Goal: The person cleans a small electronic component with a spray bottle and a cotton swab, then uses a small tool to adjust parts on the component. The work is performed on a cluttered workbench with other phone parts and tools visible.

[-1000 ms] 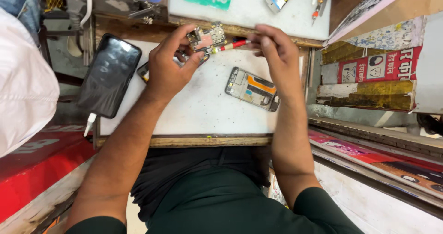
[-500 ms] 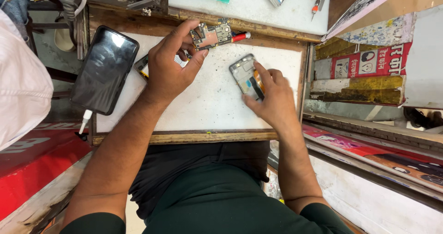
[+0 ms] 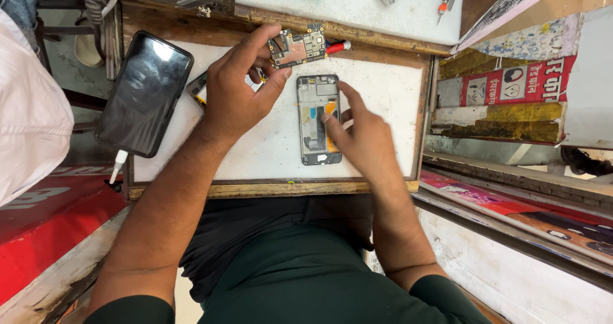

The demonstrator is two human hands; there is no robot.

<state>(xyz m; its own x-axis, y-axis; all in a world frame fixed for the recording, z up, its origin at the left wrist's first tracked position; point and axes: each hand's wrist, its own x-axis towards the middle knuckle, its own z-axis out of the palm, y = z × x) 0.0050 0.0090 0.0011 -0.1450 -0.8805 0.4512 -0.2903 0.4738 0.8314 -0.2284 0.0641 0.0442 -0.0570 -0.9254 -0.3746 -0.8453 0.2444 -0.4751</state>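
Pinching a circuit board, left hand; right hand touches phone frame.

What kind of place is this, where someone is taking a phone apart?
Probably a small phone repair stall. The left hand holds a bare circuit board, the right hand touches an opened phone frame on a worn white work board, and a black phone lies plugged in beside it.

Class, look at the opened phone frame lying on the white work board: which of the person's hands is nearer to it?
Right. The right hand rests its fingers on the phone frame; the left hand is apart to its left, holding a circuit board.
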